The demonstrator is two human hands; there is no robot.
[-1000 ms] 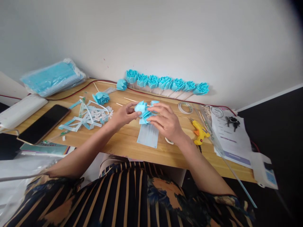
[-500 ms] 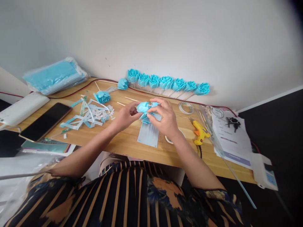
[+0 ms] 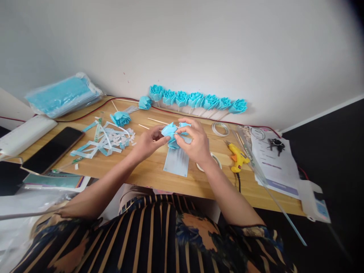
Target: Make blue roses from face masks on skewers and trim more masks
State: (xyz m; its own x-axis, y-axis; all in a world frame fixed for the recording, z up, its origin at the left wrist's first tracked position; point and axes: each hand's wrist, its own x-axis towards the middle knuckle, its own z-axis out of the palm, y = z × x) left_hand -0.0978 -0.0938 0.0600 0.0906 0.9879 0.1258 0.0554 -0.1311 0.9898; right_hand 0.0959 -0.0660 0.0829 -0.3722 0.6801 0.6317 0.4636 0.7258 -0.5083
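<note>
A blue flower (image 3: 170, 131) of folded petals is held between my hands over the middle of the table. My left hand (image 3: 149, 143) grips its left side with thumb and fingers. On the other side, my right hand (image 3: 194, 142) pinches a petal at the flower's edge, thumb and fingers pressed together. Part of the bloom is hidden by my fingers. Under my hands lies a flat pale blue sheet (image 3: 175, 163), and a roll of tape (image 3: 218, 162) is partly covered by my right wrist.
Finished blue flowers (image 3: 196, 99) on sticks lean along the wall. Cut strips and scraps (image 3: 113, 138) lie left, near a phone (image 3: 52, 149) and a bag of blue masks (image 3: 64, 94). A yellow glue gun (image 3: 238, 157), another tape roll (image 3: 220, 129), papers (image 3: 273, 163) and keys (image 3: 276, 145) are right.
The view has shifted slightly. Both hands stay on the flower, which has turned a little, with its bud pointing more upward.
</note>
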